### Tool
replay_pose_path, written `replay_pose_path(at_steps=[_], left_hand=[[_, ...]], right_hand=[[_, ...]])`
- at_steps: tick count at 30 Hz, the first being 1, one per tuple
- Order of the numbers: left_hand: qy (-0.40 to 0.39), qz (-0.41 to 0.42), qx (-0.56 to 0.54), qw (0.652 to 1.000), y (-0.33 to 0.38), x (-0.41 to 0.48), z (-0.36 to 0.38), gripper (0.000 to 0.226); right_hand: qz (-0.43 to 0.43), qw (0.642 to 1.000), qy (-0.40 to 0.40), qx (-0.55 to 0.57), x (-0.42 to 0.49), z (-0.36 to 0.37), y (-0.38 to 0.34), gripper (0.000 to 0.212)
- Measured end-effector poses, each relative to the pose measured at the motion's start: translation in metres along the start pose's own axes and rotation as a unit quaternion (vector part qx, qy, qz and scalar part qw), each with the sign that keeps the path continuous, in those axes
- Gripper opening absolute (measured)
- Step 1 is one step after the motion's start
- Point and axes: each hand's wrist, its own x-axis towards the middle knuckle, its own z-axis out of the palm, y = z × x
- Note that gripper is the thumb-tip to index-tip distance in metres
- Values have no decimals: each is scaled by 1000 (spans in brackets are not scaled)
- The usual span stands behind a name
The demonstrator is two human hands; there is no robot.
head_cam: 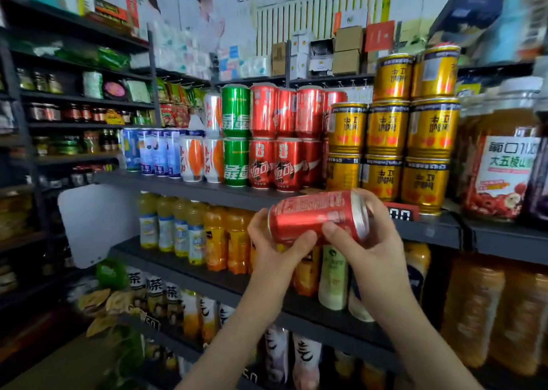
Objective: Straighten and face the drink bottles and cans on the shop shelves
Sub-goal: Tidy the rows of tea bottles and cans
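Just in front of the can shelf (178,188): a red can (314,216) lay on its side, held clear of the front edge.
Left hand (275,241): curled round the can's left end, thumb on its body.
Right hand (367,241): gripped the silver-rimmed right end, thumb near the other thumb.
On the can shelf: red cans (262,164), green cans (236,164) and gold cans (385,128) stood stacked upright.
Under the can shelf: orange juice bottles (216,235) stood in a row.

Dark shelf (166,183), stacked cans (261,164) on it, juice bottles (216,238) beneath
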Motion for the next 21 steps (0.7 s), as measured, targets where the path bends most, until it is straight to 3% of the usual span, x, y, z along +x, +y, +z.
replay_pose_path(at_steps=[3, 7, 15, 21], left_hand=[[-56, 79, 143, 985, 13, 32, -32, 74], [-92, 196, 301, 929, 25, 86, -69, 51], [14, 311, 403, 860, 54, 196, -104, 56], [0, 329, 456, 827, 53, 233, -97, 63]], right_hand=[[-72, 984, 22, -163, 32, 22, -3, 59], [-106, 965, 75, -229, 79, 52, -6, 58], [-123, 962, 137, -201, 197, 109, -43, 72], [-96, 946, 185, -248, 251, 124, -23, 76]])
